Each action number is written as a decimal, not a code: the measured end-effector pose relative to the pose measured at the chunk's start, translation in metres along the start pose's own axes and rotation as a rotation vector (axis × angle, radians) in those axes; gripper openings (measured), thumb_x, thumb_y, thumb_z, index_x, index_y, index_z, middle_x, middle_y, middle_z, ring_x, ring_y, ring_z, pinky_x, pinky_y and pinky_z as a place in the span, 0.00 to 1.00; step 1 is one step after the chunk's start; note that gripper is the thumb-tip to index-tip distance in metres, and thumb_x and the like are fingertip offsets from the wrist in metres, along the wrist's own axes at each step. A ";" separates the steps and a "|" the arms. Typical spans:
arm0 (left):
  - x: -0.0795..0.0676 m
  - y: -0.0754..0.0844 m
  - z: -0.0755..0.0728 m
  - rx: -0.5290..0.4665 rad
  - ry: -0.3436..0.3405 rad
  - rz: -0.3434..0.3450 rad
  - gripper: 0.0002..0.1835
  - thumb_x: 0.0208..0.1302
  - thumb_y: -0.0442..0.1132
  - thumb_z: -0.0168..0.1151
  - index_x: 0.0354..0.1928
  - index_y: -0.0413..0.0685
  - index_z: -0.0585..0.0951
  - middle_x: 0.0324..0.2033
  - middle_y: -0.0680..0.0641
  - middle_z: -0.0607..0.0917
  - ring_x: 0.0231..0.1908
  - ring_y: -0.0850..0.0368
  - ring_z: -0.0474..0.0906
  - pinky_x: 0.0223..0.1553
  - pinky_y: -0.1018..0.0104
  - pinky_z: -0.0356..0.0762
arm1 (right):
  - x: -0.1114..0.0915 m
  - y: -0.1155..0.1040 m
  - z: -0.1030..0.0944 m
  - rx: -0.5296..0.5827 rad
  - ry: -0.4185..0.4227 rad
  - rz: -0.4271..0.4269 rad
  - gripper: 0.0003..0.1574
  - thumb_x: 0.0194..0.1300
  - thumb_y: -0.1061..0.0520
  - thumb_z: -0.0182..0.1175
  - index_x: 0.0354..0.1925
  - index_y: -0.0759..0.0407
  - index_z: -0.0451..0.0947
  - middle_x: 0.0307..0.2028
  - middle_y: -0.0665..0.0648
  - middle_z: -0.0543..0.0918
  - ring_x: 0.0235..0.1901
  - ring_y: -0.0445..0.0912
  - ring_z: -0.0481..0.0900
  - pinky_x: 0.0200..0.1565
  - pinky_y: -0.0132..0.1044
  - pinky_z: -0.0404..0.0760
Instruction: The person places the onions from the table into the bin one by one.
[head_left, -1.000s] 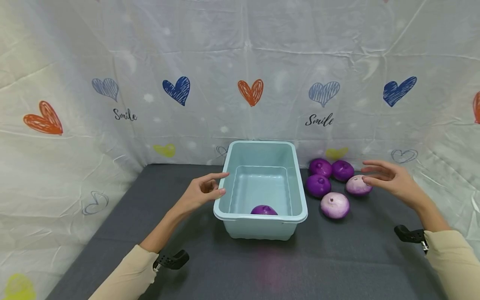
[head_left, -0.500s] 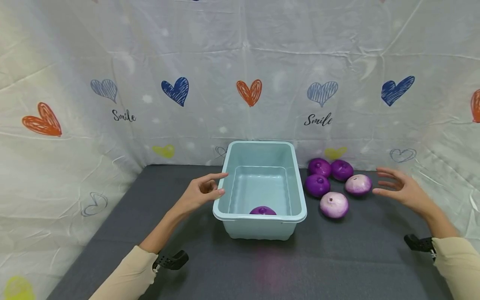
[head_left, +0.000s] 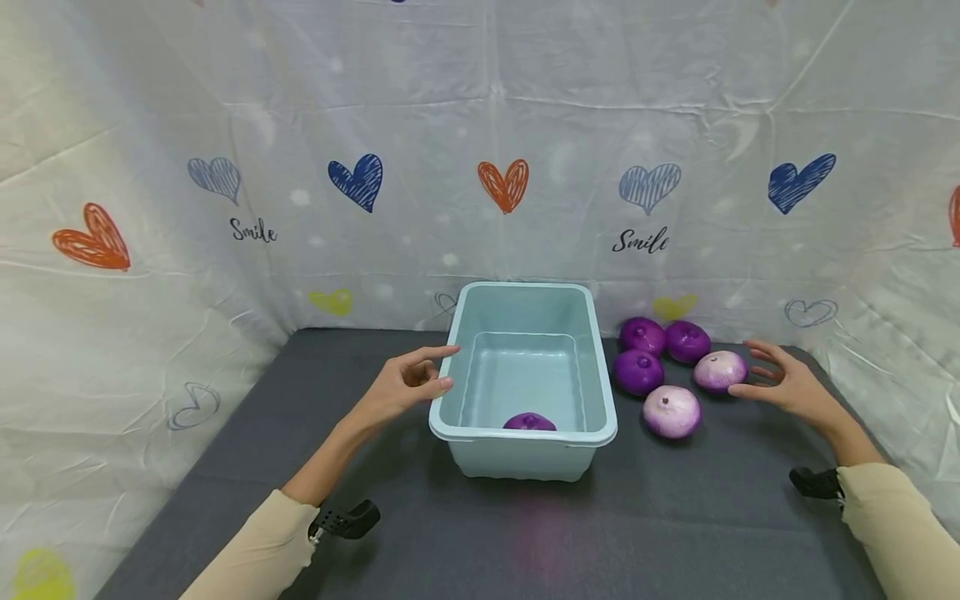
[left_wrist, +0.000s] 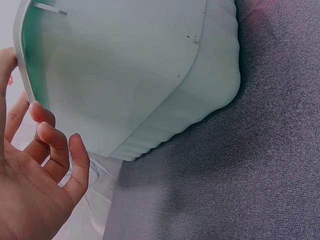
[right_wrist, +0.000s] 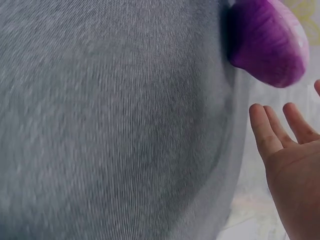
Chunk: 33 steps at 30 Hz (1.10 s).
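Observation:
In the head view, a pale blue plastic tub (head_left: 517,458) stands mid-table with one purple onion (head_left: 529,422) inside near its front wall. My left hand (head_left: 405,383) is at the tub's left rim, index fingertip over it and thumb just below; the other fingers are loosely bent beside the outer wall in the left wrist view. My right hand (head_left: 791,387) holds nothing. Its spread fingers and thumb are beside a pale purple-and-white onion (head_left: 720,371), which the right wrist view shows as a purple bulb (right_wrist: 270,42) a little beyond the fingertips.
Right of the tub, three dark purple onions (head_left: 639,372) sit close together, with another whitish onion (head_left: 671,412) in front. A dark grey cloth (head_left: 480,542) covers the table. Behind hangs a white curtain (head_left: 420,100) printed with hearts.
My right hand drew back to the right from the pale onion, then came in toward it again, lower than before. The left hand, tub and onions stay where they were.

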<state>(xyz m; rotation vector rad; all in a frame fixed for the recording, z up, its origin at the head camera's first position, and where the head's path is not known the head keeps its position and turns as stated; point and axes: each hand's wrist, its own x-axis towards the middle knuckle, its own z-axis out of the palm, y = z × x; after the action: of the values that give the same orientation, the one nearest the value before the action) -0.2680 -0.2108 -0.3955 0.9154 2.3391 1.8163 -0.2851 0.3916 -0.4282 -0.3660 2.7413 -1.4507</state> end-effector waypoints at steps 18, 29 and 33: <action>0.000 0.001 0.000 0.021 0.008 0.006 0.26 0.71 0.31 0.64 0.70 0.41 0.74 0.28 0.40 0.76 0.26 0.57 0.70 0.32 0.64 0.72 | 0.020 0.000 0.012 -0.104 0.000 -0.001 0.49 0.66 0.52 0.72 0.73 0.72 0.60 0.68 0.78 0.63 0.60 0.74 0.71 0.43 0.32 0.76; -0.001 0.000 0.002 0.023 0.023 -0.003 0.26 0.71 0.32 0.64 0.70 0.41 0.75 0.28 0.39 0.76 0.25 0.58 0.69 0.31 0.64 0.71 | 0.015 0.002 0.010 -0.098 0.022 0.001 0.47 0.65 0.53 0.72 0.72 0.72 0.63 0.67 0.79 0.64 0.60 0.74 0.70 0.42 0.26 0.74; 0.000 -0.001 0.002 0.019 0.021 0.003 0.26 0.71 0.32 0.64 0.70 0.40 0.74 0.29 0.36 0.75 0.26 0.57 0.69 0.31 0.64 0.71 | 0.010 -0.001 0.007 -0.084 0.043 -0.006 0.47 0.66 0.53 0.72 0.71 0.72 0.63 0.67 0.78 0.64 0.61 0.75 0.69 0.42 0.22 0.73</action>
<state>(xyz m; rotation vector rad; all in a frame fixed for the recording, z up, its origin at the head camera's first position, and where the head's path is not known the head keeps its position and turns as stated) -0.2681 -0.2096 -0.3970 0.9067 2.3728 1.8172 -0.2942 0.3829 -0.4309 -0.3489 2.8438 -1.3635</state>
